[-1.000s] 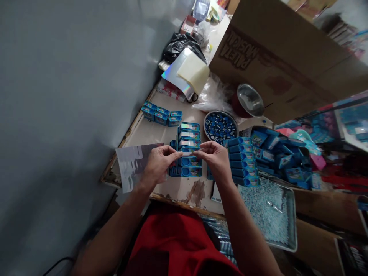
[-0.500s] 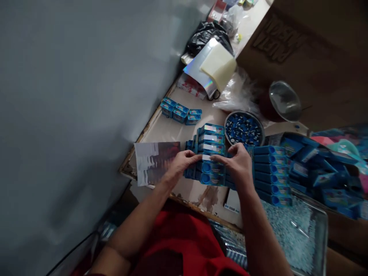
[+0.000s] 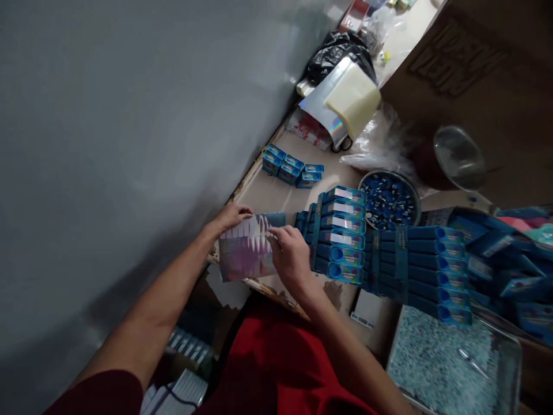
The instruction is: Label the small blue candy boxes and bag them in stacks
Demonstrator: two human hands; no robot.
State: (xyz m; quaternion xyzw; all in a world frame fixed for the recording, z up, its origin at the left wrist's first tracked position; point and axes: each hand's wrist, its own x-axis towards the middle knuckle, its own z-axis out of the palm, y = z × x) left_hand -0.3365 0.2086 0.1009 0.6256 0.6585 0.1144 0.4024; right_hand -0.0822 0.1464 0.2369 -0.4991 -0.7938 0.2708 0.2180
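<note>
A shiny sheet of sticker strips (image 3: pixel 244 256) lies at the left edge of the table. My left hand (image 3: pixel 231 219) is at its upper left corner, fingers bent over the edge and holding it. My right hand (image 3: pixel 290 251) is closed in a pinch at the right end of the strips, on what looks like a sticker. Just right of it stands a row of blue boxes (image 3: pixel 343 225). Four of their ends carry a pale label; the nearest two show a bare blue circle.
More banded blue boxes (image 3: pixel 425 271) stand to the right, above a metal tray of pale blue granules (image 3: pixel 440 357). Behind are a bowl of blue-and-white pieces (image 3: pixel 389 199), a small box group (image 3: pixel 291 167), scissors (image 3: pixel 343 145) and a large carton (image 3: pixel 484 104). A wall (image 3: pixel 108 115) borders the left.
Both hands have left the box row and moved left to the sticker sheet. The fourth box's label, under my fingers before, now lies uncovered. The view has shifted slightly.
</note>
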